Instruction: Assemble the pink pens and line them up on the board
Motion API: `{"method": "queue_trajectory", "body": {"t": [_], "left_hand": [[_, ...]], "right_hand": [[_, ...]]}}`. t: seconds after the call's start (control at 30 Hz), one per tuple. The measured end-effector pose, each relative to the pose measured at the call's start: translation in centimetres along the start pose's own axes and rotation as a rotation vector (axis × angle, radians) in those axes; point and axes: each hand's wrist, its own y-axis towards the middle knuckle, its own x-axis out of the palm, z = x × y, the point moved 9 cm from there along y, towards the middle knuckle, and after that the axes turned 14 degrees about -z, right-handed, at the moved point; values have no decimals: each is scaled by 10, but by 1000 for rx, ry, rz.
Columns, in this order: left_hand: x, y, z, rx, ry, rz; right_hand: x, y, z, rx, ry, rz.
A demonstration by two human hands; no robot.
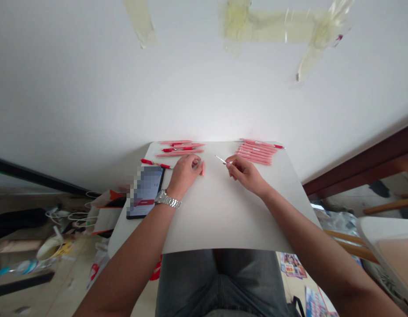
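Observation:
My right hand [243, 171] is closed, pinching a thin white pen refill [220, 159] that points up and to the left over the table. Opposite it, my left hand [187, 171] has its fingers curled in around a short pink pen barrel [203, 168]; part of that barrel is hidden by the fingers. Behind the left hand lie several pink and red pens [180, 150] in loose rows. Beyond the right hand is a neat stack of pink pens [256, 152]. A red pen [156, 164] rests just left of my left hand.
The white table [223, 220] stands against a white wall [197, 88] with yellowed tape. A tablet [146, 191] lies at the table's left side, beside my watch-wearing wrist. Bags and cables [108, 207] are on the floor at left; a chair [385, 237] stands at right.

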Motion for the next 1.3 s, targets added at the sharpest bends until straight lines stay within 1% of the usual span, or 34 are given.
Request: {"method": "queue_trajectory", "body": {"t": [0.43,0.67,0.8,0.93,1.0,1.1,1.3], "left_hand": [[-2,-1,2,17,4,21],[-12,-3,9,13,-42,84],[-15,-4,15,37,-165,107],[-12,-5,23,86,-328,105],[-6,-4,27,116,-458,57],[7,-4,32,121,-636,-38],[16,-5,39,113,-772,-107]], "right_hand": [[0,0,-1,2,0,0],[0,0,0,4,4,4],[-3,-1,-1,-11,22,40],[-5,-1,-2,-8,25,53],[-3,-1,-2,-7,18,42],[-1,-1,-2,-12,10,25],[2,0,-2,-14,-4,0]]}}
